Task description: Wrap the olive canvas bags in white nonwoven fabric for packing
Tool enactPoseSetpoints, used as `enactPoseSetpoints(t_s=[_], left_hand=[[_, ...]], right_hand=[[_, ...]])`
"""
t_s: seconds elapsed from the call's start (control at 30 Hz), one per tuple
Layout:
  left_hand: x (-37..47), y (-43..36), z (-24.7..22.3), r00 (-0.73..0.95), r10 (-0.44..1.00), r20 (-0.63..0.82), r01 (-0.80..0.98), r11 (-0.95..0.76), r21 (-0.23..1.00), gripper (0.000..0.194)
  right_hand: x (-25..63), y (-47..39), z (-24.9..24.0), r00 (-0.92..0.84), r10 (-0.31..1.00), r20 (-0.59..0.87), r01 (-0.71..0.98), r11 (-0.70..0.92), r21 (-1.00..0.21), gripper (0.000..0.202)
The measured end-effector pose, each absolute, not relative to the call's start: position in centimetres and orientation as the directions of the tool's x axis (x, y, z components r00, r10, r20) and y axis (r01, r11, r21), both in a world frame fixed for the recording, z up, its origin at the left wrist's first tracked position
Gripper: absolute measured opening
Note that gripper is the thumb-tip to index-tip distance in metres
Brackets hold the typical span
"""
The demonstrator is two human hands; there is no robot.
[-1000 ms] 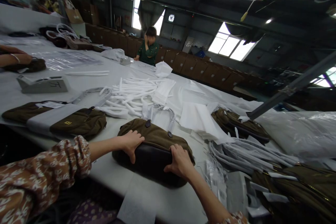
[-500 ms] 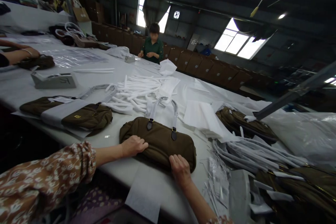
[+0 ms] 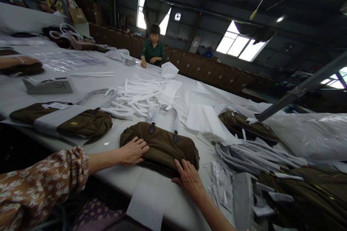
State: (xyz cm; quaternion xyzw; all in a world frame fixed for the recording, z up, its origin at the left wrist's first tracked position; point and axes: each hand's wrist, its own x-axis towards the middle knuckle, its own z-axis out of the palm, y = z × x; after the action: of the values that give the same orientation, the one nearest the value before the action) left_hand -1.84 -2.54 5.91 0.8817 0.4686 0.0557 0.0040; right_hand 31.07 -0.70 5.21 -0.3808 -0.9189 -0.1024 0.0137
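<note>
An olive-brown handbag lies flat on the white table in front of me, its wrapped handles pointing away. Dark leather tabs join the handles to the bag. My left hand rests on the bag's left part with fingers stretched out. On its lower right edge lies my right hand, fingers extended, the thumb apart near the table. To the left is a second olive bag with a white paper band around it. A white sheet hangs over the table's near edge below the handbag.
White foam rods are heaped behind the handbag, with white paper sheets to their right. A tape dispenser stands at left. Grey strips and more olive bags fill the right. A co-worker is across the table.
My fingers have gone from curled against the bag to spread flat on it. The view has shifted slightly. The far co-worker's arm has moved down toward the table.
</note>
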Motion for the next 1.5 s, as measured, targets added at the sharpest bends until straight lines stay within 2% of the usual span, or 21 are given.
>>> enactPoseSetpoints(t_s=[0.13,0.27,0.43,0.5,0.6,0.7,0.87,0.97,1.13,1.27,1.4,1.47,1.5], left_hand=[[-1.4,-2.5,5.4,0.528,0.843,0.102,0.842,-0.535,0.065,0.043],[-0.4,-3.0,4.2,0.451,0.883,0.127,0.886,-0.461,0.058,0.043],[-0.6,-5.3,3.4,0.411,0.899,0.153,0.903,-0.425,0.069,0.051],[-1.8,-7.0,3.4,0.503,0.849,0.162,0.849,-0.52,0.091,0.065],[-3.7,-9.4,3.4,0.739,0.666,0.106,0.643,-0.743,0.184,0.087],[-3.9,-10.4,2.9,0.85,0.525,0.041,0.492,-0.819,0.293,0.091],[-0.2,-10.3,0.1,0.739,0.672,0.048,0.631,-0.715,0.3,0.081],[1.7,-10.9,-2.3,0.681,0.731,0.051,0.696,-0.667,0.263,0.089],[2.7,-12.0,-4.4,0.691,0.722,0.043,0.698,-0.682,0.217,0.099],[2.5,-13.0,-2.3,0.685,0.726,0.061,0.697,-0.677,0.236,0.093],[1.5,-12.2,2.1,0.757,0.647,0.093,0.607,-0.748,0.268,0.071],[0.5,-10.0,5.0,0.783,0.604,0.148,0.546,-0.782,0.3,0.061],[-0.1,-8.4,6.5,0.751,0.632,0.193,0.568,-0.767,0.299,0.058]], right_hand=[[28.7,-0.6,6.0,-0.721,0.685,0.107,0.693,0.709,0.134,0.069],[26.2,-1.0,4.8,-0.716,0.685,0.135,0.697,0.709,0.107,0.081],[25.6,-1.6,1.2,-0.7,0.651,0.293,0.713,0.655,0.25,0.055],[25.6,-1.6,0.5,-0.711,0.6,0.367,0.702,0.638,0.317,0.051],[25.4,-1.1,0.4,-0.722,0.551,0.418,0.689,0.626,0.365,0.049],[25.0,-0.7,1.1,-0.717,0.536,0.445,0.692,0.624,0.363,0.047],[24.6,-0.7,2.7,-0.73,0.508,0.457,0.679,0.615,0.4,0.041],[24.6,-1.1,3.2,-0.727,0.529,0.439,0.686,0.589,0.427,0.044],[24.9,-1.5,2.6,-0.72,0.546,0.428,0.693,0.593,0.41,0.042],[24.8,-0.6,3.4,-0.733,0.599,0.324,0.68,0.628,0.378,0.046],[24.7,0.3,4.2,-0.737,0.635,0.23,0.67,0.647,0.364,0.046],[24.7,0.2,4.0,-0.738,0.637,0.224,0.671,0.653,0.353,0.044],[24.7,0.1,3.9,-0.738,0.638,0.221,0.671,0.656,0.345,0.044]])
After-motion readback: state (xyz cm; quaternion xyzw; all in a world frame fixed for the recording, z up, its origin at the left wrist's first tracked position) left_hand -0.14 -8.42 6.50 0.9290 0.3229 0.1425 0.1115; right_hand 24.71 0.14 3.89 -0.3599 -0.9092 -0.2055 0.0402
